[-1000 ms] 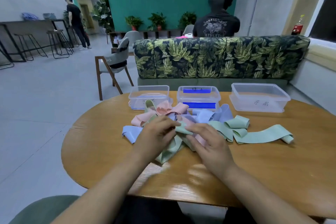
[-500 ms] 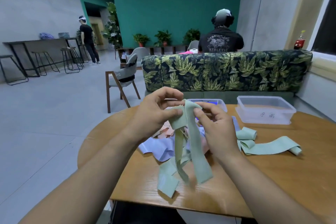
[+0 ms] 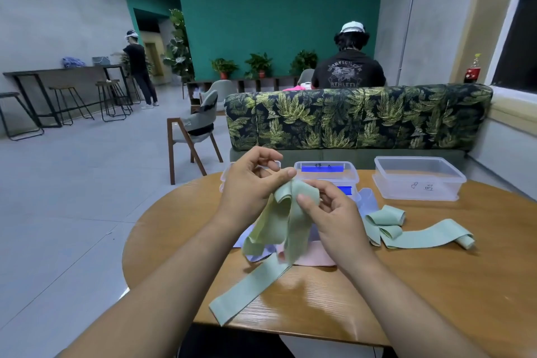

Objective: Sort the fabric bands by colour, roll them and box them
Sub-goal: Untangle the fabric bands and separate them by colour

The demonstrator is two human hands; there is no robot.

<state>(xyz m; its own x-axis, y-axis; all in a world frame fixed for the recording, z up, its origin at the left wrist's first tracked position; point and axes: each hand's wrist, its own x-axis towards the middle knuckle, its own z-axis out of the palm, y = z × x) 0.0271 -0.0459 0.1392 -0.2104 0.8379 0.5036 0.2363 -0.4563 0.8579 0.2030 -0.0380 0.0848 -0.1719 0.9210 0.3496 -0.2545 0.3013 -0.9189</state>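
Your left hand (image 3: 250, 183) and right hand (image 3: 331, 212) both pinch the green band (image 3: 279, 229) above the table (image 3: 436, 285); its tail drapes onto the wood. Boxes (image 3: 418, 179) behind, contents unclear.

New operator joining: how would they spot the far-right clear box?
On the round wooden table, look along the far edge, before the leaf-print sofa. The far-right clear box stands apart from the middle box, with dark handwritten marks on its front and nothing blue inside.
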